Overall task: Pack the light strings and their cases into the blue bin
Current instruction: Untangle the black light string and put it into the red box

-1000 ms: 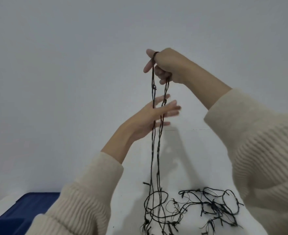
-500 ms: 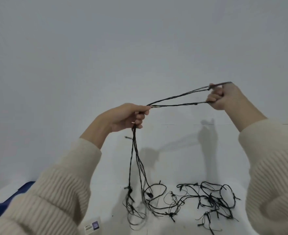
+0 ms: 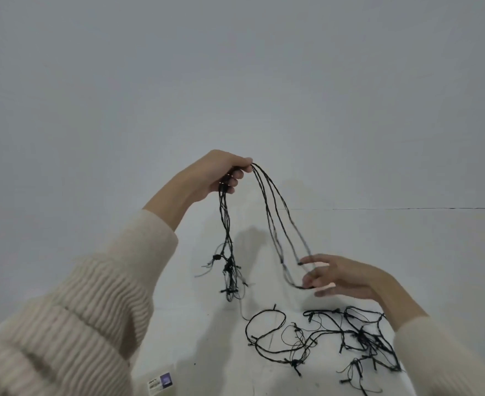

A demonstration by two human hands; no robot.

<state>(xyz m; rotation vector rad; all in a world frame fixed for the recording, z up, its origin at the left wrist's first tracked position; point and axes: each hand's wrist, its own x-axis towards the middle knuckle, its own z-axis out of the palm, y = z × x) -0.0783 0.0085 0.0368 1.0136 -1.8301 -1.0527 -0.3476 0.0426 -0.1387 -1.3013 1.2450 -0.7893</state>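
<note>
A black light string [image 3: 226,224] is partly gathered in the air and partly tangled on the white table [image 3: 407,252]. My left hand [image 3: 221,174] is raised and grips a bunch of its loops; one bundle hangs straight down from it with small bulbs at the ends. Other loops arc rightward and down to my right hand [image 3: 338,277], which is low over the table with fingers spread and blurred, the loop ends lying against its fingertips. The loose remainder of the string [image 3: 358,335] sprawls on the table below my right hand. The blue bin is out of view.
A small white item with a purple label [image 3: 159,382] lies at the table's near edge, by my left sleeve. A plain grey wall stands behind the table.
My right hand has dropped from shoulder height to just above the table and loosened its hold on the loops. My left hand has risen and drawn more strands into its bunch.
</note>
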